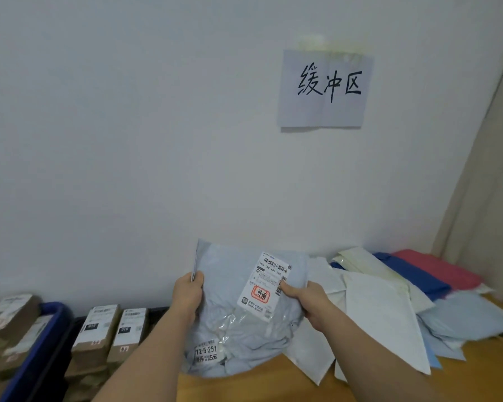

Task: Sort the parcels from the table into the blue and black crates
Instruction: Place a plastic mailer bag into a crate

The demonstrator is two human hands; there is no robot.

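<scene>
Fingers (196, 281) of both hands grip the grey parcel (233, 323).

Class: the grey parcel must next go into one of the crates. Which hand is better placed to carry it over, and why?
Left. The left hand grips the grey parcel on the side nearest the blue crate; the right hand holds the far edge, by the parcel pile.

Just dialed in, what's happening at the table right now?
A person holds a pale blue parcel bag up in both hands, left hand gripping its left edge, right hand pinching by the shipping label. More soft parcels lie piled on the table. The blue crate already holds boxes.
</scene>
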